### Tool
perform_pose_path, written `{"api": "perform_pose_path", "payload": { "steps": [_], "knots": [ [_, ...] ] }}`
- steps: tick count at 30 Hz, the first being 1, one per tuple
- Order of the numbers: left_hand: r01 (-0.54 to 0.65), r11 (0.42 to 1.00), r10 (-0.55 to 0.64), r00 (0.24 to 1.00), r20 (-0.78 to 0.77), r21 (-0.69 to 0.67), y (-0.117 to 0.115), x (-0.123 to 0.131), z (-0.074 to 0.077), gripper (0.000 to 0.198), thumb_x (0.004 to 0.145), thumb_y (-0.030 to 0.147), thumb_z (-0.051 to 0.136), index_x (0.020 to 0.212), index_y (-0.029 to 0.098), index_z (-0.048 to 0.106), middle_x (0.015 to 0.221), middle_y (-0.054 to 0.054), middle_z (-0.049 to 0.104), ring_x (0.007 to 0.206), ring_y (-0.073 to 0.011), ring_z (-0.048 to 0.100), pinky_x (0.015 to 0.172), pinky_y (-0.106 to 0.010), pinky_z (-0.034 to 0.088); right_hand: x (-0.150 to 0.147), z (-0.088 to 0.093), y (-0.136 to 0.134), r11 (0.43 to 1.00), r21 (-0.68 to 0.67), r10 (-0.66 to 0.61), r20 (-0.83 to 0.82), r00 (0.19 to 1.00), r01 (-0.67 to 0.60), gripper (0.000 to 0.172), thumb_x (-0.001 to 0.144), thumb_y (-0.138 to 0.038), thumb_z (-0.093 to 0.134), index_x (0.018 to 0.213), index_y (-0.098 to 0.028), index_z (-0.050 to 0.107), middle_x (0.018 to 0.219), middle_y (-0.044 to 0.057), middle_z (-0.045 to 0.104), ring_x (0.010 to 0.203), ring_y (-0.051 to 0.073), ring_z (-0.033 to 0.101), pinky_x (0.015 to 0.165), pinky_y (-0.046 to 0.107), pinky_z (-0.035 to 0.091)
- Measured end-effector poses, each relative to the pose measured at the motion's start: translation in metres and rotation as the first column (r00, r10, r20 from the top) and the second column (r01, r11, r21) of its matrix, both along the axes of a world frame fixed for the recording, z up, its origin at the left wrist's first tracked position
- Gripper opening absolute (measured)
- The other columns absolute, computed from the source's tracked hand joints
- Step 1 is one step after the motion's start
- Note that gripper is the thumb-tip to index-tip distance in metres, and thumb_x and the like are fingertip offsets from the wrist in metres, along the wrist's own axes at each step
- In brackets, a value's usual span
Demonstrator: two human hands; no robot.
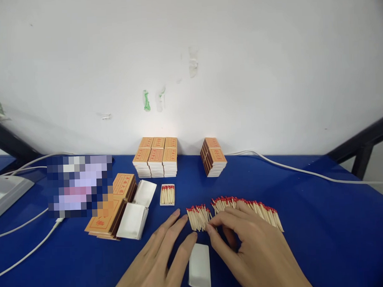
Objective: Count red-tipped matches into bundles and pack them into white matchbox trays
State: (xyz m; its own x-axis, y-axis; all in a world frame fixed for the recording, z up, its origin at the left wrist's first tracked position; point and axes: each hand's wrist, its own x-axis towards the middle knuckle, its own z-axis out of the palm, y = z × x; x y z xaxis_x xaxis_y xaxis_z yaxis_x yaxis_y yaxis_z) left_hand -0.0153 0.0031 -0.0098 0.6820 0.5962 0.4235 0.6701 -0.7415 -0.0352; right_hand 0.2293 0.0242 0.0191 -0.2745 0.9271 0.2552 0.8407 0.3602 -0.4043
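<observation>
A big white wall [238,54] stands behind a wide blue table [323,222].

The two hands are at 6 o'clock. The left hand [158,257] lies flat with its fingers stretched out and a little apart, and it holds nothing. The right hand [254,250] has bent fingers. Their tips touch the matches, but I cannot tell if they pinch any.

At 12 o'clock is a neat block of orange cardboard matchboxes [157,157], with a smaller leaning stack of the same boxes [213,156] at 1 o'clock. At 9 o'clock, flat orange box sleeves [114,209] lean in a pile, and white paper trays [137,212] rest against them.

A long row of red-tipped wooden matches [263,212] lies partly under the right hand. An empty white tray [199,266] sits between the hands. A small tray full of matches [167,194] is at 11 o'clock. The little bunch of matches [198,217] sits at both hands' fingertips.

A quick push could roll the loose matches apart. Rubbing the red tips hard could be unsafe.

The boxes have red writing, but it is too small to read.
</observation>
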Motion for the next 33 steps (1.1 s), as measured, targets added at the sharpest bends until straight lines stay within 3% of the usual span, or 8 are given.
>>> {"api": "perform_pose_path", "payload": {
  "steps": [7, 16, 21, 25, 29, 33],
  "knots": [
    [0.01, 1.0, -0.01, 1.0, 0.014, -0.015, -0.002, 0.001, 0.0, 0.047, 0.109, 0.034, 0.059, 0.148, 0.009, 0.063, 0.155, -0.024, 0.066, 0.147, -0.0374, 0.064, 0.109, -0.048, 0.064, 0.0, 0.001, 0.003, 0.998, 0.064, -0.032, 0.051, 0.998, 0.029, 0.03, 0.108, -0.032, 0.062, 0.078, -0.029, 0.067, 0.072, -0.001, 0.067, 0.074, 0.023, 0.066, 0.059, 0.034, 0.046],
    [0.018, 1.0, -0.018, 1.0, -0.022, 0.008, 0.0, -0.004, -0.004, 0.046, 0.117, 0.042, 0.05, 0.148, 0.011, 0.064, 0.158, -0.022, 0.064, 0.15, -0.0359, 0.062, 0.11, -0.047, 0.063, -0.001, -0.001, 0.001, 1.0, -0.007, 0.02, -0.04, 0.999, -0.02, 0.023, 0.11, -0.031, 0.059, 0.092, -0.03, 0.073, 0.081, -0.002, 0.072, 0.078, 0.021, 0.067, 0.064, 0.032, 0.05],
    [0.032, 0.999, -0.031, 0.999, -0.02, 0.012, 0.0, 0.0, 0.002, 0.046, 0.12, 0.042, 0.043, 0.144, 0.01, 0.066, 0.154, -0.023, 0.067, 0.147, -0.0358, 0.064, 0.107, -0.047, 0.065, 0.003, 0.007, 0.005, 0.993, 0.112, -0.043, 0.017, 0.999, 0.04, 0.032, 0.11, -0.032, 0.055, 0.081, -0.028, 0.067, 0.072, -0.002, 0.068, 0.069, 0.021, 0.064, 0.058, 0.034, 0.049],
    [0.028, 0.999, -0.028, 1.0, 0.0, 0.025, 0.0, 0.001, 0.004, 0.046, 0.121, 0.04, 0.037, 0.141, 0.011, 0.067, 0.151, -0.023, 0.069, 0.144, -0.0368, 0.067, 0.102, -0.049, 0.067, 0.007, 0.01, 0.008, 0.974, 0.204, -0.121, 0.091, 0.989, 0.1, 0.029, 0.107, -0.031, 0.056, 0.081, -0.03, 0.067, 0.073, -0.002, 0.069, 0.071, 0.024, 0.066, 0.054, 0.035, 0.047],
    [0.033, 0.999, -0.033, 0.999, 0.019, 0.018, -0.002, -0.001, -0.002, 0.044, 0.12, 0.037, 0.039, 0.141, 0.012, 0.068, 0.152, -0.021, 0.068, 0.146, -0.0352, 0.065, 0.105, -0.048, 0.066, 0.009, 0.006, 0.009, 0.974, 0.202, -0.133, 0.135, 0.982, 0.105, 0.032, 0.104, -0.029, 0.056, 0.073, -0.03, 0.063, 0.072, -0.002, 0.07, 0.072, 0.025, 0.067, 0.054, 0.035, 0.047],
    [0.018, 1.0, -0.018, 0.997, 0.072, -0.011, -0.005, -0.001, -0.015, 0.046, 0.119, 0.032, 0.036, 0.148, 0.013, 0.065, 0.162, -0.02, 0.057, 0.16, -0.0344, 0.049, 0.113, -0.05, 0.062, 0.007, 0.004, 0.008, 0.981, 0.175, -0.112, 0.132, 0.985, 0.088, 0.036, 0.105, -0.029, 0.054, 0.071, -0.03, 0.063, 0.074, -0.002, 0.073, 0.071, 0.024, 0.067, 0.055, 0.035, 0.049]
  ]
}}
